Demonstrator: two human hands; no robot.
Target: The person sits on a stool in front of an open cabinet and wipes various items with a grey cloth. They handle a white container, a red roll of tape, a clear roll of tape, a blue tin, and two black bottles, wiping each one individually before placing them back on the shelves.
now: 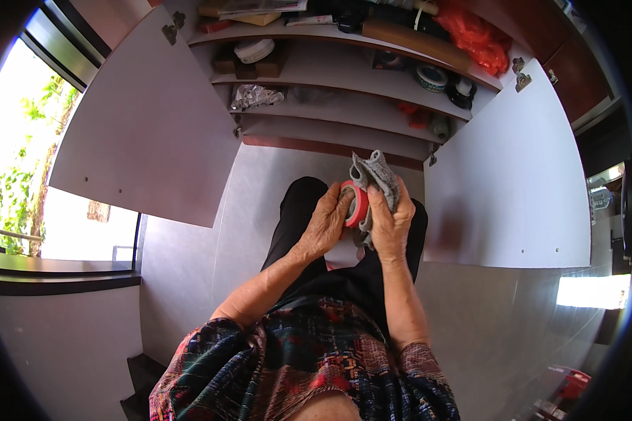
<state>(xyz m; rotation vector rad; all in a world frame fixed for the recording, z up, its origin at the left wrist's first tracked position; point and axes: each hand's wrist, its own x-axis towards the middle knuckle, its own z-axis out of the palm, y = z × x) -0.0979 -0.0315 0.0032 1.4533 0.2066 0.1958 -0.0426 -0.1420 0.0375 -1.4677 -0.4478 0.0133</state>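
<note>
Over my knees, my left hand (327,217) is closed on a roll of red tape (359,205), its thumb hooked into the ring and its fingers round the outer side. A grey cloth (376,168) is bunched in my right hand (392,214). The cloth rises above the fingers, and a loose end hangs below beside the tape. Cloth and tape touch each other, with my right thumb over the cloth near the roll's edge.
An open cabinet (344,133) stands ahead, its white left door (151,126) and right door (509,175) swung wide on either side. Its shelves hold a red plastic bag (474,35), crumpled silver wrapping (258,97), a round white item (254,50) and another tape roll (432,77). A window (56,161) lies left.
</note>
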